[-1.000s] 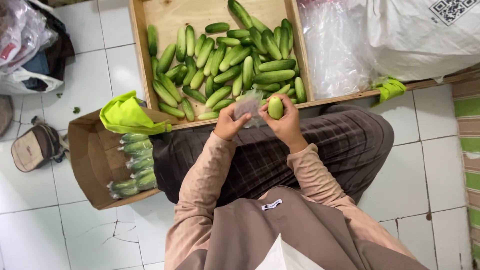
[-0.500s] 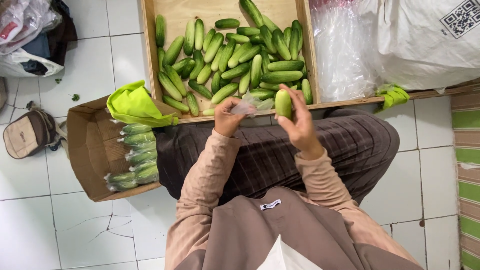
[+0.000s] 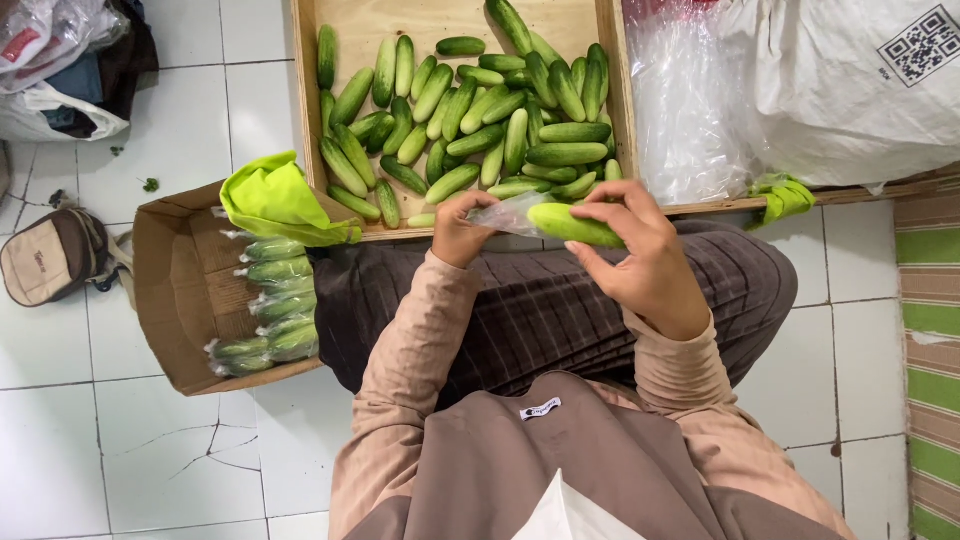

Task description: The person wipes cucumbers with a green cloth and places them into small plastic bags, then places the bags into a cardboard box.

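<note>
My right hand [image 3: 645,262] grips a green cucumber [image 3: 578,226] that lies sideways above my lap, its left tip at the mouth of a small clear plastic bag [image 3: 503,213]. My left hand [image 3: 460,230] pinches that bag open at its left end. Both hands hover just in front of a shallow wooden tray [image 3: 306,110] filled with several loose cucumbers [image 3: 470,110]. I sit with a dark striped skirt [image 3: 540,300] over my knees.
A cardboard box [image 3: 170,300] at my left holds several bagged cucumbers [image 3: 270,300], with a yellow-green cloth [image 3: 275,205] over its corner. Clear plastic sheeting [image 3: 685,100] and a white sack [image 3: 850,90] lie right of the tray. A small tan bag [image 3: 50,255] rests on the white tiles.
My right hand turned the cucumber from upright to lying sideways and brought its tip to the bag's mouth. My left hand kept hold of the bag.
</note>
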